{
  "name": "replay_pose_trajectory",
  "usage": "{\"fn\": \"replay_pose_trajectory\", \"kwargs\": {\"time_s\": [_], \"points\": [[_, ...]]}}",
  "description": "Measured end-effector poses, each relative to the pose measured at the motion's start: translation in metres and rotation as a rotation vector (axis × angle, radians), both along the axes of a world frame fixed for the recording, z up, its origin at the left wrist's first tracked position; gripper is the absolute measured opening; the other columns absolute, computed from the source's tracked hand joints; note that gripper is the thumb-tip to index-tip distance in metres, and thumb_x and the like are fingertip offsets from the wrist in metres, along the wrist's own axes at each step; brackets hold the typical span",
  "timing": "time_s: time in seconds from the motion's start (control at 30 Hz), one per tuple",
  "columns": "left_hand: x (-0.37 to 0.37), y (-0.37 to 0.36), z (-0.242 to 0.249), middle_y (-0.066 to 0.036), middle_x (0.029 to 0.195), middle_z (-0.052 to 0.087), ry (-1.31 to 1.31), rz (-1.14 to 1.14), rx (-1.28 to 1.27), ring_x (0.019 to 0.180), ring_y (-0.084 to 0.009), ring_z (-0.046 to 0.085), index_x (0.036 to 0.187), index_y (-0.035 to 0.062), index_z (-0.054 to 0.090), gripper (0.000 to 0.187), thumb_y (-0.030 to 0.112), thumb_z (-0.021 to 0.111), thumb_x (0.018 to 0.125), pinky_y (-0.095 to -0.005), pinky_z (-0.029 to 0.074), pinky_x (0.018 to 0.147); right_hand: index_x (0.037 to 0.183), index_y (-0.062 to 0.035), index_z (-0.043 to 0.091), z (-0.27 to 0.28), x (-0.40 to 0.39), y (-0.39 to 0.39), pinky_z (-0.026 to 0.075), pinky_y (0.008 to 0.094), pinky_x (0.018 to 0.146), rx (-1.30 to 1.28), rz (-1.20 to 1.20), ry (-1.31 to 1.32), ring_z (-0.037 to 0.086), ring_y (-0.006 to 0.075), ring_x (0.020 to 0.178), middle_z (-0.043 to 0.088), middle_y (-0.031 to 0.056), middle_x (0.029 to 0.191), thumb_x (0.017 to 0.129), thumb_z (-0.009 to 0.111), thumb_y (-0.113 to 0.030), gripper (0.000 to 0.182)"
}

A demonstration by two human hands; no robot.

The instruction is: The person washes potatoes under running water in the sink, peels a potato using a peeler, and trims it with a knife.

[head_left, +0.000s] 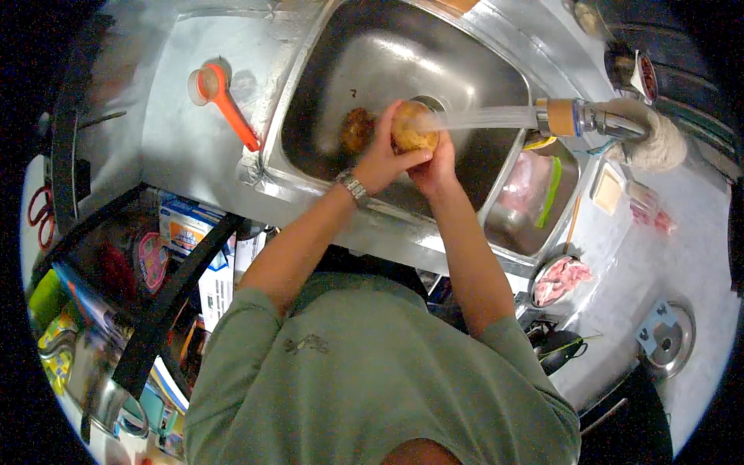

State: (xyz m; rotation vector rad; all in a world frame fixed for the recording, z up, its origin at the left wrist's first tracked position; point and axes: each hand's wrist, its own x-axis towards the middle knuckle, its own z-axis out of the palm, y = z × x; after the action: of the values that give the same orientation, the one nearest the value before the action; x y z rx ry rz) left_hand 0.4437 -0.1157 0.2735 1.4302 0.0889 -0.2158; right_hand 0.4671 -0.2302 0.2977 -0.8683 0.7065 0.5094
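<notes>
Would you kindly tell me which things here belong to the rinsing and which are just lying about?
In use: left hand, right hand, potato, tap, sink.
Lying about: orange scoop, bowl of meat, second potato.

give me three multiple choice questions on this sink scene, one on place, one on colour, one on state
1. Where is the round yellow-brown potato?
A. on the counter
B. held over the steel sink basin
C. in the metal bowl of raw meat

2. What colour is the plastic measuring scoop on the drainboard?
A. orange
B. blue
C. black

3. What state is the chrome tap in?
A. off
B. dripping
C. running

Answers: 1 B, left hand and right hand both grip it above the basin; 2 A, its handle and cup show orange; 3 C, a water stream reaches the potato.
</notes>
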Motion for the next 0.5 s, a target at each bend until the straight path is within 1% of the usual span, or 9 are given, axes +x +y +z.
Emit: {"fn": "replay_pose_trajectory", "kwargs": {"time_s": [0.07,0.13,0.2,0.23,0.3,0.37,0.4,0.43,0.5], "points": [[0.003,-0.005,0.006,-0.016,0.136,0.044,0.04,0.049,-0.059,0.124,-0.026,0.045,0.143,0.0078,0.027,0.084,0.03,0.076,0.078,-0.0367,0.036,0.105,0.125,-0.0074,0.051,0.008,0.0,0.006,0.048,0.0415,0.094,0.111,-0.056,0.014,0.06,0.0262,0.107,0.06,0.0098,0.118,0.094,0.04,-0.05,0.054],[0.005,-0.01,0.009,-0.015,0.136,0.045,0.085,0.097,-0.12,0.123,-0.0255,0.046,0.143,0.0075,0.029,0.08,0.029,0.074,0.08,-0.0361,0.037,0.104,0.126,-0.0085,0.051,0.007,-0.004,0.009,0.048,0.0417,0.094,0.11,-0.067,0.035,0.059,0.0261,0.107,0.06,0.0091,0.119,0.094,0.039,-0.05,0.054],[0.009,-0.015,0.01,-0.014,0.131,0.05,0.205,0.217,-0.146,0.12,-0.0236,0.049,0.137,0.0057,0.04,0.062,0.027,0.068,0.085,-0.0336,0.039,0.102,0.127,-0.0097,0.05,-0.004,-0.008,0.007,0.047,0.0418,0.095,0.105,-0.073,0.055,0.059,0.0261,0.108,0.06,0.0085,0.119,0.094,0.038,-0.051,0.054],[0.01,-0.018,0.008,-0.014,0.131,0.05,0.204,0.222,-0.147,0.12,-0.0236,0.049,0.137,0.0057,0.04,0.062,0.027,0.068,0.085,-0.0336,0.039,0.102,0.129,-0.0125,0.05,-0.016,-0.01,0.007,0.046,0.0426,0.094,0.101,-0.072,0.006,0.057,0.0247,0.111,0.058,0.0069,0.122,0.094,0.036,-0.053,0.055],[0.011,-0.021,0.005,-0.013,0.125,0.055,0.269,0.317,-0.118,0.117,-0.022,0.051,0.129,0.0047,0.05,0.046,0.027,0.061,0.091,-0.0314,0.04,0.1,0.13,-0.0154,0.049,-0.024,-0.013,0.008,0.045,0.0433,0.094,0.1,-0.072,-0.042,0.056,0.0233,0.115,0.057,0.0053,0.126,0.093,0.035,-0.054,0.055],[0.021,-0.012,-0.003,-0.012,0.124,0.056,0.355,0.28,-0.153,0.117,-0.0215,0.051,0.127,0.0044,0.052,0.043,0.027,0.06,0.091,-0.0311,0.04,0.1,0.129,-0.0154,0.048,-0.015,-0.019,0.01,0.049,0.044,0.09,0.08,-0.096,0.006,0.059,0.0259,0.108,0.059,0.0059,0.121,0.094,0.034,-0.055,0.054],[0.023,-0.007,-0.004,-0.012,0.123,0.057,0.438,0.244,-0.187,0.117,-0.021,0.051,0.125,0.0041,0.055,0.041,0.028,0.059,0.092,-0.0307,0.04,0.1,0.129,-0.0154,0.048,-0.01,-0.02,0.01,0.049,0.044,0.09,0.078,-0.096,0.008,0.059,0.0259,0.108,0.059,0.0059,0.121,0.094,0.034,-0.055,0.054],[0.023,-0.003,-0.005,-0.012,0.123,0.057,0.435,0.245,-0.186,0.117,-0.021,0.051,0.125,0.0041,0.055,0.041,0.028,0.059,0.092,-0.0307,0.04,0.1,0.128,-0.0157,0.049,-0.006,-0.018,0.012,0.05,0.0433,0.087,0.036,-0.059,0.012,0.059,0.0254,0.106,0.059,0.0056,0.121,0.094,0.033,-0.055,0.054],[0.02,0.001,-0.002,-0.012,0.132,0.051,0.31,0.108,-0.215,0.124,-0.0243,0.045,0.135,0.0085,0.046,0.05,0.027,0.06,0.092,-0.0367,0.035,0.106,0.127,-0.016,0.049,-0.005,-0.017,0.01,0.05,0.0425,0.083,-0.008,-0.025,0.018,0.06,0.0249,0.105,0.059,0.0054,0.121,0.094,0.033,-0.055,0.054]]}}
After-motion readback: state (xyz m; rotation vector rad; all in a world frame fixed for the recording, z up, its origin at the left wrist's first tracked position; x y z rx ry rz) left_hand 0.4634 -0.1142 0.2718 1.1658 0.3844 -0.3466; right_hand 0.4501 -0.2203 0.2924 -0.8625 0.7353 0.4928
